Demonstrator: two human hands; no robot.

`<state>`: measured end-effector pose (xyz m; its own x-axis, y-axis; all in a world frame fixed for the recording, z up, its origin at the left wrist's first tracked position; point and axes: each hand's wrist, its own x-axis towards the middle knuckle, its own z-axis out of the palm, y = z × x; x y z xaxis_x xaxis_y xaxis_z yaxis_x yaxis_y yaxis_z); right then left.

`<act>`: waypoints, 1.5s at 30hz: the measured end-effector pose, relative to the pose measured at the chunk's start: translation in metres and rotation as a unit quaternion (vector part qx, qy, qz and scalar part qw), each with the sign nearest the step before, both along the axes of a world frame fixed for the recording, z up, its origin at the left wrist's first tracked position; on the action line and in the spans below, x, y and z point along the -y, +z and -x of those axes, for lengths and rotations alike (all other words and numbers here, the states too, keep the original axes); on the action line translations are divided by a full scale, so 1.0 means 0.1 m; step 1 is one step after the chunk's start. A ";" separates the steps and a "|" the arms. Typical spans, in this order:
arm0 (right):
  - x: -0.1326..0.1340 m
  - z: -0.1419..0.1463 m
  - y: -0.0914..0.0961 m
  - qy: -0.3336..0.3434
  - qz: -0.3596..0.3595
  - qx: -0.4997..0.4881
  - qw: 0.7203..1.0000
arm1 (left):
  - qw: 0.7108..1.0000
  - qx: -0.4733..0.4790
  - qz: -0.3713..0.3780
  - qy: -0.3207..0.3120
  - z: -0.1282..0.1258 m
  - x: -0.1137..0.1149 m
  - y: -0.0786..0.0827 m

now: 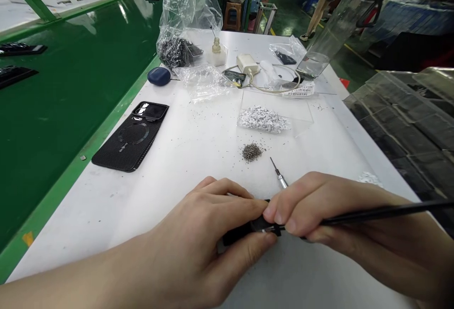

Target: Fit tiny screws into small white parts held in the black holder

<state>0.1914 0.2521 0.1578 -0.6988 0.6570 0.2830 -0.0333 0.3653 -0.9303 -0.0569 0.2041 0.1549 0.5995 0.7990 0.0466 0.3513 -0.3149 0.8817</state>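
The fingers of the left hand (198, 233) curl closed around a small black part (260, 226), which sits pinched between both hands, and a sliver of metal glints at its end. The fingers of the right hand (289, 210) press in from the other side and wrap around a slim black-handled tool (372, 214), whose shaft runs under the hand towards the part. A fine steel screwdriver tip (278, 174) pokes out just behind these fingers; I cannot tell if it belongs to that tool.

Just ahead of the hands, a small heap of tiny dark screws (252, 152) lies on the white table (198, 143). Beyond it sits a clear tray (294, 115) holding a mound of small white pieces (260, 120). To the left lies a black perforated phone case (127, 141), near a navy earbud case (159, 76). Farther on are a plastic bag of black parts (175, 51), a small glass bottle (216, 47) and a white charger (246, 63) with its cable. A green conveyor belt (71, 110) runs along the table's left side.
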 end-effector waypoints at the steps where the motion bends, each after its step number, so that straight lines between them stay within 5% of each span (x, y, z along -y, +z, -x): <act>1: 0.00 -0.01 0.00 0.001 0.001 0.000 1.000 | 1.000 0.003 -0.003 -0.002 0.00 0.00 0.00; 32: -0.02 0.00 0.01 0.000 0.020 -0.008 1.000 | 1.000 -0.009 0.000 -0.003 0.01 0.01 -0.01; 45: -0.03 0.00 0.02 0.016 -0.034 0.012 0.999 | 1.000 -0.005 -0.013 0.006 0.01 0.01 -0.02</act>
<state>0.1915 0.2552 0.1603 -0.7267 0.6137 0.3087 -0.0237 0.4266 -0.9041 -0.0579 0.2026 0.1529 0.5905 0.8047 0.0616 0.3639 -0.3336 0.8697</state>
